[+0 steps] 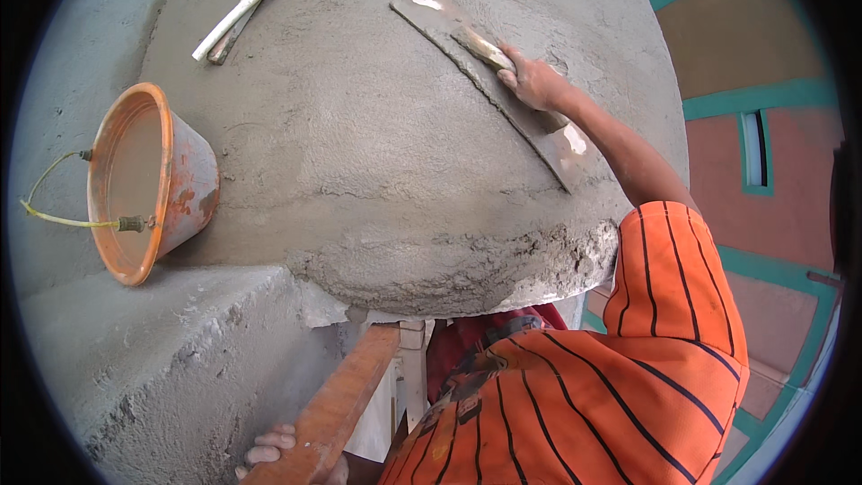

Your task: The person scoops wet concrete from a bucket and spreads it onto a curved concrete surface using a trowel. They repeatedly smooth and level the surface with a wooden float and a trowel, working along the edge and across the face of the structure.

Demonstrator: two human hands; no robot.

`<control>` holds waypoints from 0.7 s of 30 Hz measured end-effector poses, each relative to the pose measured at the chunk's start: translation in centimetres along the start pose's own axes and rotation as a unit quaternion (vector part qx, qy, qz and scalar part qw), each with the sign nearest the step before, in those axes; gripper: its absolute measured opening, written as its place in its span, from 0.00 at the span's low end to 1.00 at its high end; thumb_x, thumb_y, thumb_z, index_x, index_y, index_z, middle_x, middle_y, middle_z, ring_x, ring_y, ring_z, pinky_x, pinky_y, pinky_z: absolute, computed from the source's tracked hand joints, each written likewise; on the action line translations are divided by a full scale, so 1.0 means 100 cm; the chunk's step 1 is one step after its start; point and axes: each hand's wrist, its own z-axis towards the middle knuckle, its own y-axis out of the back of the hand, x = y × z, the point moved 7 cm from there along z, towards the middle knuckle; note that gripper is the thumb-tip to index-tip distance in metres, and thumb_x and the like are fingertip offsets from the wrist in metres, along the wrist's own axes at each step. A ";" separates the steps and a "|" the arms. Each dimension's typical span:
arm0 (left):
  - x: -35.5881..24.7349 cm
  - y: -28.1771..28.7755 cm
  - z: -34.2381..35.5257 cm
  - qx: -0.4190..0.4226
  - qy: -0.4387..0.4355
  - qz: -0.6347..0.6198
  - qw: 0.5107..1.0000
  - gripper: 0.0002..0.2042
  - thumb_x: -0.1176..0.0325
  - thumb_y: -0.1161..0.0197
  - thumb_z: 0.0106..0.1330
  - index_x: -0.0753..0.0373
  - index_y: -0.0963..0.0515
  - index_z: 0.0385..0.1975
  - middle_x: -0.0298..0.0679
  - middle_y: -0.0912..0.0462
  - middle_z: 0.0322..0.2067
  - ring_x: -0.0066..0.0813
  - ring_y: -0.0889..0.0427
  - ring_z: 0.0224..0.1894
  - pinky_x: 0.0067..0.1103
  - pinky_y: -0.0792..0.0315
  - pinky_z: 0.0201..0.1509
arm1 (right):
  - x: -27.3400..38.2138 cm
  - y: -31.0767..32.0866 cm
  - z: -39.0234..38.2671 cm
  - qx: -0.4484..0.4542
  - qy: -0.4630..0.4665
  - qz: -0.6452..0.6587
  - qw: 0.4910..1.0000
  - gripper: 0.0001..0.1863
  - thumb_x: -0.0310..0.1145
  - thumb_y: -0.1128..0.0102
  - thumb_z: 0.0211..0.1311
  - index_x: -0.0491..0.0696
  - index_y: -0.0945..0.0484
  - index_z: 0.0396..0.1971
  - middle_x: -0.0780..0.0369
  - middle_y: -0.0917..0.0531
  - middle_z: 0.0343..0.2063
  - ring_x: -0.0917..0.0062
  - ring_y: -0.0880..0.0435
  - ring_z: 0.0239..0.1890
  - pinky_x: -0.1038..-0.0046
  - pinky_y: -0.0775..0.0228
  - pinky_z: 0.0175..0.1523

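My right hand (536, 85) is closed around the handle of a long, narrow plastering trowel (483, 49). Its blade lies against the wet grey mortar surface (359, 117), with mortar smeared along its edge. At the lower edge, the fingers of my left hand (269, 445) are wrapped round the side of a reddish-brown wooden board (346, 391); part of the hand is hidden behind it. Rough, lumpy mortar (449, 269) runs along the near edge of the surface, just beyond the board's upper end.
An orange-rimmed bucket (193, 175) with a yellow handle sits at the left, holding greyish liquid. A white pipe (260, 2) and a thin batten (226, 47) lie at the far left. A rough concrete ledge (180, 341) is near left. A green-trimmed building (754, 162) stands right.
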 end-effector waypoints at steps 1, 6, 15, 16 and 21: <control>0.000 0.001 0.002 0.003 0.027 -0.016 0.999 0.41 0.47 0.44 0.57 0.63 0.54 0.64 0.40 0.34 0.38 0.31 0.29 0.32 0.27 0.29 0.34 | -0.021 0.006 -0.010 -0.030 -0.012 -0.012 0.999 0.28 0.46 0.55 0.68 0.50 0.43 0.64 0.42 0.22 0.46 0.51 0.23 0.51 0.57 0.34 0.57; -0.018 -0.057 0.039 -0.199 -0.102 -0.172 0.959 0.38 0.51 0.54 0.58 0.65 0.51 0.67 0.46 0.28 0.41 0.35 0.28 0.22 0.29 0.29 0.21 | -0.117 0.042 0.094 -0.117 -0.086 0.053 0.988 0.28 0.44 0.55 0.68 0.46 0.41 0.63 0.44 0.22 0.47 0.52 0.23 0.51 0.58 0.33 0.56; -0.010 -0.032 0.020 -0.206 -0.176 -0.124 0.954 0.30 0.55 0.56 0.64 0.64 0.45 0.64 0.50 0.26 0.38 0.38 0.24 0.27 0.32 0.29 0.23 | -0.107 -0.012 -0.079 -0.036 -0.102 0.011 0.994 0.29 0.45 0.56 0.69 0.50 0.46 0.65 0.43 0.24 0.49 0.53 0.25 0.54 0.57 0.36 0.60; -0.018 -0.027 0.023 -0.059 -0.190 0.092 0.976 0.28 0.55 0.56 0.65 0.64 0.43 0.63 0.49 0.26 0.39 0.39 0.24 0.29 0.34 0.28 0.25 | -0.122 -0.009 -0.081 -0.047 -0.122 0.001 0.991 0.28 0.45 0.56 0.69 0.50 0.45 0.65 0.43 0.24 0.49 0.53 0.25 0.54 0.57 0.36 0.60; 0.006 -0.013 0.028 0.036 -0.089 -0.011 0.995 0.29 0.53 0.57 0.65 0.63 0.44 0.63 0.47 0.27 0.40 0.39 0.25 0.29 0.36 0.28 0.28 | -0.180 0.025 0.019 -0.110 -0.151 0.008 0.982 0.28 0.46 0.54 0.68 0.46 0.40 0.62 0.44 0.23 0.48 0.52 0.25 0.53 0.57 0.35 0.57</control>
